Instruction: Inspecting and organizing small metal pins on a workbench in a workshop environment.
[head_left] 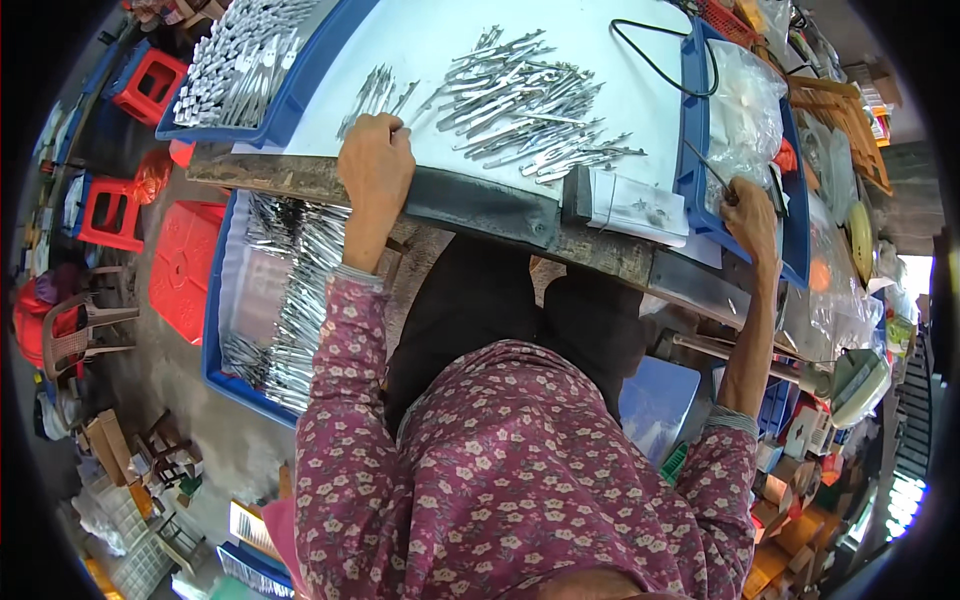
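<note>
My left hand (pixel 377 165) is curled closed at the front edge of the white work surface (pixel 420 45). What its fingers pinch, if anything, is hidden. Just beyond it lies a small group of slender silver metal pieces (pixel 372 95). A larger heap of similar pieces (pixel 520 100) spreads over the middle. My right hand (pixel 752 218) is closed around a thin dark rod-like tool (pixel 706 163), over the blue tray at the right. The tool slants up and left from the fingers; its handle end is hidden in the grip.
A white box-like block (pixel 637 205) sits by a dark block (pixel 577 194) at the table edge. Blue trays (pixel 265 125) of metal parts stand at upper left and below left (pixel 212 300). The right tray (pixel 692 120) holds clear plastic bags (pixel 745 100). A black cord loop (pixel 640 75) lies near it.
</note>
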